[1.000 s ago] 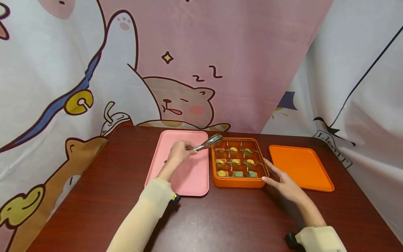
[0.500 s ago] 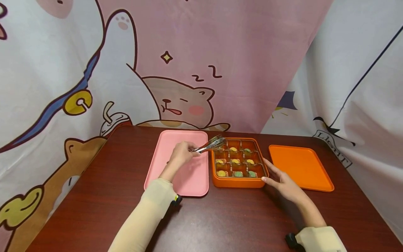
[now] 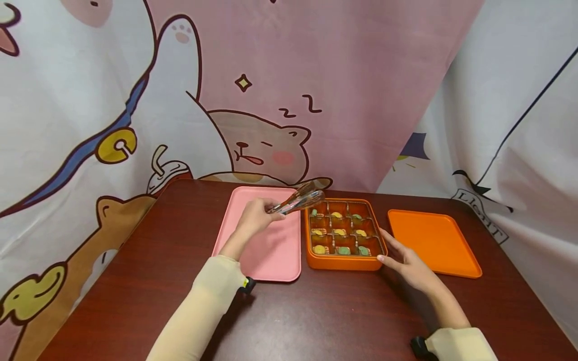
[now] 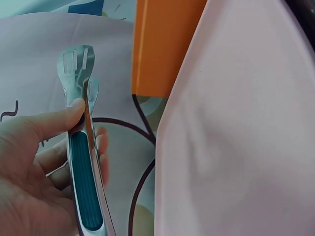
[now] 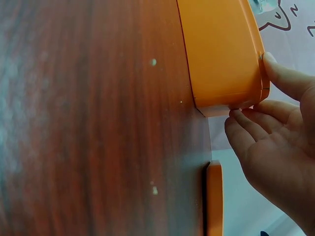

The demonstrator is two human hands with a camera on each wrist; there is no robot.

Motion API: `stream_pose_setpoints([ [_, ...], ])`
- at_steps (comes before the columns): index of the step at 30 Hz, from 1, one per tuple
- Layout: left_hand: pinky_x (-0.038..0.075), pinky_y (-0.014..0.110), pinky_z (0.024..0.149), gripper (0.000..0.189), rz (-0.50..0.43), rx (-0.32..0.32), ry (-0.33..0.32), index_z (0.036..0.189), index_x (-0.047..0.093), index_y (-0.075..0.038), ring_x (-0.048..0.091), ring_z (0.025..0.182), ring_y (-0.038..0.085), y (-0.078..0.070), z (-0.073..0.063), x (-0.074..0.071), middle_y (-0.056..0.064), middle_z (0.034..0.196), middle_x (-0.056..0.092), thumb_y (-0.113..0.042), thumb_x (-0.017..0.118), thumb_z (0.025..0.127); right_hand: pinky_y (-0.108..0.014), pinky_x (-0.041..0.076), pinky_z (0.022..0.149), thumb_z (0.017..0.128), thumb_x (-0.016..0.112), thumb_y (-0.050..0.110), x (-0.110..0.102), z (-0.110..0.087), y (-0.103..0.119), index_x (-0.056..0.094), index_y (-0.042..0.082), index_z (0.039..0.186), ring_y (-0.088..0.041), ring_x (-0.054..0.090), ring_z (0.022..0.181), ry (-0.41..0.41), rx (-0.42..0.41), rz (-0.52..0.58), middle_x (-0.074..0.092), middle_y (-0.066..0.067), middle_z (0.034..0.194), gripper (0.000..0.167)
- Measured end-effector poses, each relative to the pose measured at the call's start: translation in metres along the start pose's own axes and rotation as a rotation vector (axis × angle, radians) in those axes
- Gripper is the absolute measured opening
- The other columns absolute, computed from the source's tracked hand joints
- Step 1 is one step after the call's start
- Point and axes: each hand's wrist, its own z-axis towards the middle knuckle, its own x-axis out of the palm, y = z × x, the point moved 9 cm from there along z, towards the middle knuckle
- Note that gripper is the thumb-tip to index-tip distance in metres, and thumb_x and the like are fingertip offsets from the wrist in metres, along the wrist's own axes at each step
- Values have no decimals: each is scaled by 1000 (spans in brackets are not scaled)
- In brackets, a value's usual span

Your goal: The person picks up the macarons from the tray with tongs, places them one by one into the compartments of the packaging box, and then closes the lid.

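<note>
My left hand holds metal tongs with teal grip inlays and slotted tips. The tongs' arms stand apart with nothing between them, over the pink tray and the back left of an orange box. A clear insert divides the box into several compartments, with small yellow and green pieces inside. One green piece is in the back left compartment. At the box's front right corner, my right hand grips it, thumb at the rim and fingers against the side, as the right wrist view shows.
A flat orange tray or lid lies to the right of the box. The brown wooden table meets a cartoon-printed cloth behind it. The pink tray sits close along the box's left side.
The tongs have risen slightly from the back left compartment and their arms have spread apart. A green piece now shows in that compartment. My right hand keeps its place on the box.
</note>
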Motion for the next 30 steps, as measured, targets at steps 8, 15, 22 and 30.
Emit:
stream_pose_setpoints([
  [8, 48, 30, 73, 30, -29, 68, -21, 109, 75, -8, 61, 82, 16, 4, -11, -29, 9, 99, 75, -19, 81, 82, -12, 39, 101, 101, 59, 24, -1, 1, 0, 19, 9, 159, -48, 35, 142, 6, -3, 9, 27, -25, 161, 72],
  [15, 48, 31, 73, 37, 30, 48, -56, 114, 73, -9, 64, 85, 19, 25, -22, -57, 10, 102, 75, -25, 81, 82, 2, 26, 92, 100, 60, 24, -1, 1, -1, 19, 9, 160, -49, 31, 143, 9, -7, 31, 24, -24, 162, 74],
  [22, 48, 30, 72, 41, 54, -17, -95, 118, 71, -6, 65, 87, 23, 61, -36, -80, 15, 102, 75, -23, 81, 82, 3, 23, 92, 100, 60, 23, -1, 2, -3, 18, 9, 160, -50, 26, 145, 14, -5, 37, 22, -24, 163, 74],
  [30, 47, 31, 73, 40, 99, -98, -108, 120, 70, -4, 65, 91, 28, 105, -50, -98, 19, 107, 73, -24, 78, 85, 4, 23, 92, 100, 60, 23, 1, 0, -2, 18, 9, 160, -50, 25, 146, 16, -6, 45, 21, -23, 164, 74],
])
